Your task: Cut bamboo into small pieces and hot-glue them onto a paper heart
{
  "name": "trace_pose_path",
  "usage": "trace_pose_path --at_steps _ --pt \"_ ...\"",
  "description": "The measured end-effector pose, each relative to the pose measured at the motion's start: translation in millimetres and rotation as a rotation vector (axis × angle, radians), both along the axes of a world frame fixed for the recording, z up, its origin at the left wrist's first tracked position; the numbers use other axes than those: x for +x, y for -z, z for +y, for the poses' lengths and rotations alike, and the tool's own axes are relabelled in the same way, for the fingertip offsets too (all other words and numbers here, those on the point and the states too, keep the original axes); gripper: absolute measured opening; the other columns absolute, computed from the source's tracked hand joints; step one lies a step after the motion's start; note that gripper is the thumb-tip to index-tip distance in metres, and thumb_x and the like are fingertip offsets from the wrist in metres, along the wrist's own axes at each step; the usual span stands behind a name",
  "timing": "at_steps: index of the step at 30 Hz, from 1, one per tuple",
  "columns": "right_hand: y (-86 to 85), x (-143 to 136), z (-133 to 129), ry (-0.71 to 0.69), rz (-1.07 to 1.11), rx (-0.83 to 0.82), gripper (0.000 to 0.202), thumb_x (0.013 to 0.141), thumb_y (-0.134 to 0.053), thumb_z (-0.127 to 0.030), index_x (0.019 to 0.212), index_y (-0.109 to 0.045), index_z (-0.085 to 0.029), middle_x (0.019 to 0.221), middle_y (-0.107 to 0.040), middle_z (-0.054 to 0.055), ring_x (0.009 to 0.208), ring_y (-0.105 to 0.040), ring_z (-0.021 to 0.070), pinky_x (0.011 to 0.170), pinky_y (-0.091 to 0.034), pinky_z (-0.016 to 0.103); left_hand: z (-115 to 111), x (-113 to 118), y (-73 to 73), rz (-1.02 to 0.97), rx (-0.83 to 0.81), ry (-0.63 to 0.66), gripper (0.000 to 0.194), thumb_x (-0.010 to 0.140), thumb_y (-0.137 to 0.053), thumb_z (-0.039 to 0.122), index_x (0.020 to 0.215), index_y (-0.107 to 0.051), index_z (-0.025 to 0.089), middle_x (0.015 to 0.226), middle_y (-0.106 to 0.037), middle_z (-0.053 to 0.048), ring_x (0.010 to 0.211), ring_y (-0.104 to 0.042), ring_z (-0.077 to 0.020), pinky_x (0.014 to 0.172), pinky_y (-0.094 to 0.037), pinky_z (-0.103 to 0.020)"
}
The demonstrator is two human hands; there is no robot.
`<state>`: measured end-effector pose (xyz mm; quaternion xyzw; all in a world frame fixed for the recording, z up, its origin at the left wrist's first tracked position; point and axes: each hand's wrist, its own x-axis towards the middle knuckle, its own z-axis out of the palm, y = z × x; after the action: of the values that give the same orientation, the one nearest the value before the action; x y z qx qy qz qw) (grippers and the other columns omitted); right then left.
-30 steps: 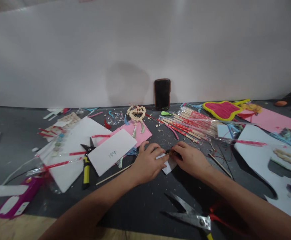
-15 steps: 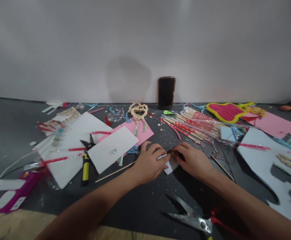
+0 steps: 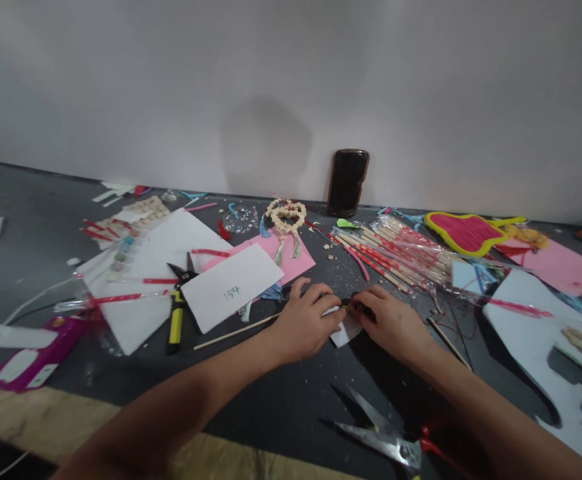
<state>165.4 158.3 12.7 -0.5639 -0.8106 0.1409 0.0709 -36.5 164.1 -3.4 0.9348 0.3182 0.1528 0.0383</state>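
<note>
Against curled fingers rests angular white paper.

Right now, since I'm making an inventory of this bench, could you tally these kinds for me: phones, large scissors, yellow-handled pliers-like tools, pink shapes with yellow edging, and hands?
Phone: 1
Large scissors: 1
Yellow-handled pliers-like tool: 1
Pink shape with yellow edging: 1
Hands: 2, left hand and right hand
Total: 6
</note>
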Motion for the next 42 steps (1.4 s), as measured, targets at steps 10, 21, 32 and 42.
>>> trace_pose_path --at_steps 10,21,32,42 --pt "-2.7 0.9 2.0 -0.037 0.013 -0.005 0.022 0.087 -0.045 -0.023 0.103 -0.060 -0.020 0.101 -0.059 0.005 0.087 -0.061 0.0163 0.077 -0.047 0.028 0.2 0.4 1.9 -0.030 0.007 -0.003 0.025 0.091 -0.043 0.028 0.112 -0.056 0.023 0.113 -0.062 -0.007 0.113 -0.043 -0.0250 0.097 -0.018 -0.052" --pt "2.5 -4.2 1.7 -0.072 0.022 0.057 0.024 0.085 -0.046 -0.021 0.099 -0.066 -0.026 0.110 -0.054 0.006 0.091 -0.061 0.0165 0.075 -0.050 0.028 -1.4 0.6 3.9 -0.010 0.117 -0.009 0.019 0.091 -0.044 0.027 0.100 -0.059 0.020 0.111 -0.061 -0.006 0.111 -0.044 -0.0243 0.098 -0.018 -0.053" --pt "8.1 -3.3 3.8 -0.074 0.049 0.092 0.022 0.086 -0.048 -0.024 0.096 -0.067 -0.027 0.107 -0.057 0.005 0.088 -0.062 0.0153 0.076 -0.050 0.027 9.1 -11.9 4.5 -0.121 0.117 -0.064 0.015 0.079 -0.054 0.015 0.090 -0.062 0.021 0.093 -0.065 -0.002 0.103 -0.045 -0.0223 0.097 -0.015 -0.052" --pt "6.2 -4.4 3.8 -0.073 0.059 0.075 0.022 0.084 -0.049 -0.018 0.095 -0.066 -0.026 0.107 -0.057 0.005 0.091 -0.061 0.0153 0.079 -0.049 0.028 3.2 -4.5 1.9 -0.059 0.077 -0.018 0.021 0.087 -0.048 0.035 0.100 -0.061 0.024 0.104 -0.061 -0.005 0.103 -0.041 -0.0261 0.093 -0.018 -0.054"
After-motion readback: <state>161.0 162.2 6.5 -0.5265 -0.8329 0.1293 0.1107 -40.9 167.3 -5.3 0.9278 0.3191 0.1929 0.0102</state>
